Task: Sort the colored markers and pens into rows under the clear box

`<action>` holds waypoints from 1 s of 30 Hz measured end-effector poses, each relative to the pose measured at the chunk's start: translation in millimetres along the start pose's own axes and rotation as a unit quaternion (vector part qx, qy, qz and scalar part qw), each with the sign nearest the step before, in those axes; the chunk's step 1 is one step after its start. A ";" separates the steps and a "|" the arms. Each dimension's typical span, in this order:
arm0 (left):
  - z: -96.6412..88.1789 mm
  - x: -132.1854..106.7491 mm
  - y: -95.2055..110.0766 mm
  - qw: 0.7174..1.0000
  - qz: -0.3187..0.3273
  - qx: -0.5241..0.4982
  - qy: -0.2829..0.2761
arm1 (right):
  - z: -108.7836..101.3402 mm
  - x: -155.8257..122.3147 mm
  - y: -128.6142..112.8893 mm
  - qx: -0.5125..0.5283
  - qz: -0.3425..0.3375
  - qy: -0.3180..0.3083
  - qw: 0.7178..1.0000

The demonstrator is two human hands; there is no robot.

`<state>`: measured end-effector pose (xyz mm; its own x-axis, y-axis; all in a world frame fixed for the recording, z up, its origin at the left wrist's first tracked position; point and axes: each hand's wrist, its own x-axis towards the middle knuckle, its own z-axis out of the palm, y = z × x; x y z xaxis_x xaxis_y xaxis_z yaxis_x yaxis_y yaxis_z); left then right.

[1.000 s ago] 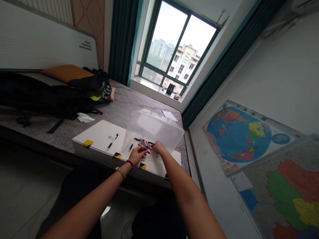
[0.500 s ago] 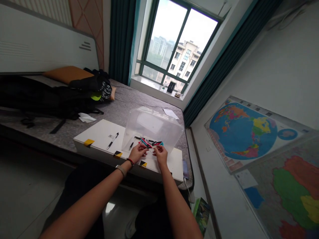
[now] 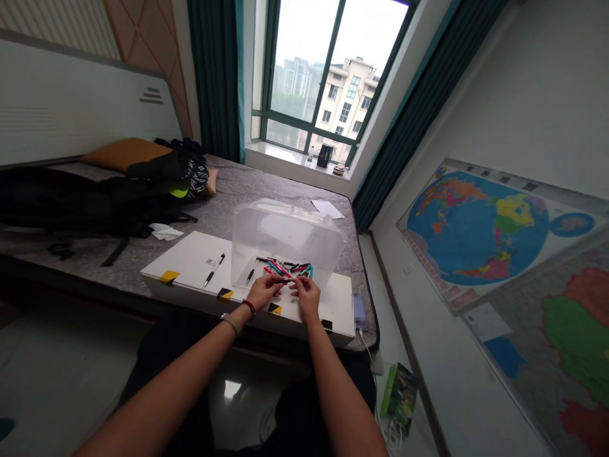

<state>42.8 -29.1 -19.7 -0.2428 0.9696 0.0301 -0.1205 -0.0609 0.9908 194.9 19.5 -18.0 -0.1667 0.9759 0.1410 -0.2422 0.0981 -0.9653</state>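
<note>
My left hand (image 3: 263, 292) is closed in a pinch on a thin black pen piece (image 3: 286, 281) at the mouth of a clear plastic bin (image 3: 247, 231). Close on its right, the fingertips of my right hand (image 3: 307, 297) are pinched at the other end of that piece, which they partly hide. Behind both hands, inside the tipped bin, lies a loose pile of pens and pen parts (image 3: 305, 269) in black, red and teal. A black-and-clear pen (image 3: 250, 276) sits apart at the bin's left. Another pen (image 3: 214, 270) rests on the white box (image 3: 178, 257) under the bin.
The box stands on a grey mattress (image 3: 228, 184). A crumpled tissue (image 3: 165, 231) and dark bags (image 3: 95, 197) lie to the left, white paper (image 3: 328, 209) behind the bin. A cable (image 3: 373, 362) hangs off the right edge near a green box (image 3: 400, 397).
My view has shifted slightly. My hands stay together at the bin's mouth, and the dark pen piece between them shows more plainly now.
</note>
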 end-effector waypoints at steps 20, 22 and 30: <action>1.2 -3.2 5.3 1.000 0.003 0.009 0.010 | -0.7 -1.1 1.0 -0.018 -0.018 -0.012 1.000; 1.0 -3.4 4.9 1.000 0.011 0.020 0.018 | -0.3 -1.4 1.0 -0.024 -0.019 -0.016 0.999; 1.0 -4.2 6.3 0.998 0.019 0.026 0.053 | 3.0 -5.7 -0.7 -0.092 -0.023 -0.058 0.994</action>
<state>44.0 -33.3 -13.5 -0.3470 0.9361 0.0574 -0.0591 -0.0829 0.9948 193.2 13.3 -17.4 -0.2720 0.9411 0.2007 -0.0751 0.1872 -0.9794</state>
